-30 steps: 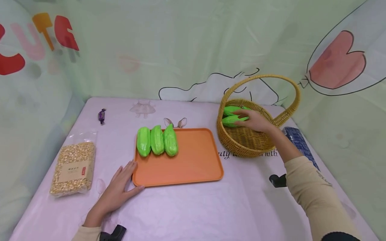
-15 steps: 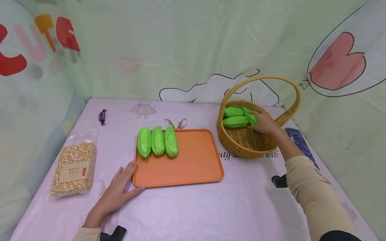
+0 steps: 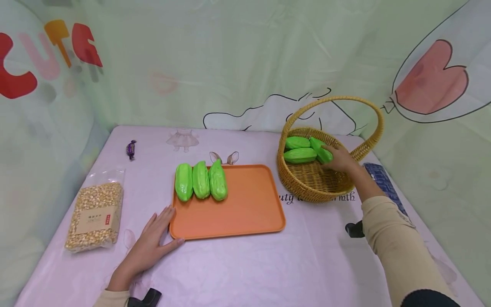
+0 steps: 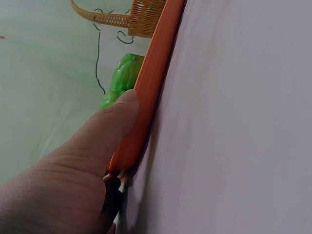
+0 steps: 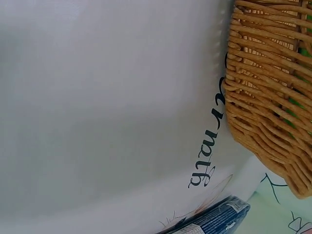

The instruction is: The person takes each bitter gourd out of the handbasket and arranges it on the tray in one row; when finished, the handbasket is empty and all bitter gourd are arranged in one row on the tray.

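Observation:
My right hand [image 3: 338, 159] reaches into a wicker basket [image 3: 303, 191] with a tall handle, its fingers round the end of a green ribbed gourd [image 3: 320, 150]. Left of that gourd lie two more, a rear gourd [image 3: 297, 142] and a front gourd [image 3: 300, 155]. My left hand [image 3: 153, 238] rests along the near left corner of an orange tray [image 3: 245, 213], fingers extended, with the thumb [image 4: 119, 114] against the tray's rim in the left wrist view. Three similar gourds [image 3: 201, 180] lie side by side at the tray's back left. The basket wall hides my right hand in the right wrist view.
A bag of corn kernels [image 3: 96, 213] lies at the left of the table, with a purple wrapped candy [image 3: 131, 150] behind it. Right of the basket is a dark blue patterned packet [image 3: 383, 185]. Printed cloth walls [image 3: 238, 64] close off the back and sides.
My right hand has moved right inside the basket, from over the left gourds to the rightmost one. That gourd has shifted slightly to the right. My left hand and the tray have stayed put.

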Available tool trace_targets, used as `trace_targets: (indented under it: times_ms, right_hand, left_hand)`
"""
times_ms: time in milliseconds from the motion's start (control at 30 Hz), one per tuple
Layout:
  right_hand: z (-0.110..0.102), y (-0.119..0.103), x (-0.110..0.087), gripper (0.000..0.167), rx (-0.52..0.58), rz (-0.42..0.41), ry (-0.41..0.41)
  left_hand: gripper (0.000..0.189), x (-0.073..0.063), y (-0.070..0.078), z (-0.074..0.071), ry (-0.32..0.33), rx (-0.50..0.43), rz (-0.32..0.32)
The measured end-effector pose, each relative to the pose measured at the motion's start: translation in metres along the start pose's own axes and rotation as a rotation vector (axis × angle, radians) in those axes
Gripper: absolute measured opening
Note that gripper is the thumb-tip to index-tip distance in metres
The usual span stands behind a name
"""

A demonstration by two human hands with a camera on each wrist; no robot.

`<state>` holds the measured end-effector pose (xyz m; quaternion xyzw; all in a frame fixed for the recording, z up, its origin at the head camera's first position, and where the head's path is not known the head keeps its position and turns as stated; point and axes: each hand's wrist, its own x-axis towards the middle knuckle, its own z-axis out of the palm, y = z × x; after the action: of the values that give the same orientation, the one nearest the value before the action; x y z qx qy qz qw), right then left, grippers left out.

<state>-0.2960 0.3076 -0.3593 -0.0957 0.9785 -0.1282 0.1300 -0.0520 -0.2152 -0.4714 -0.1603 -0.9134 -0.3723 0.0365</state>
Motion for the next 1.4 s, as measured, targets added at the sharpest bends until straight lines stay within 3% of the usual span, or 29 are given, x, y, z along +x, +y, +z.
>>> trace_targets:
  times_ms: [1167, 1400]
  right_hand:
    - [0.0085, 0.0082, 0.0036, 0.073, 0.040, -0.001, -0.027]
    - [0.0055, 0.0039, -0.0012, 0.073, 0.064, 0.000, -0.023]
  left_hand:
    - [0.080, 0.0000, -0.0001, 0.0019, 0.019, 0.007, 0.024]
    - [0.081, 0.0005, 0.0009, -0.0001, -0.007, -0.003, -0.011]
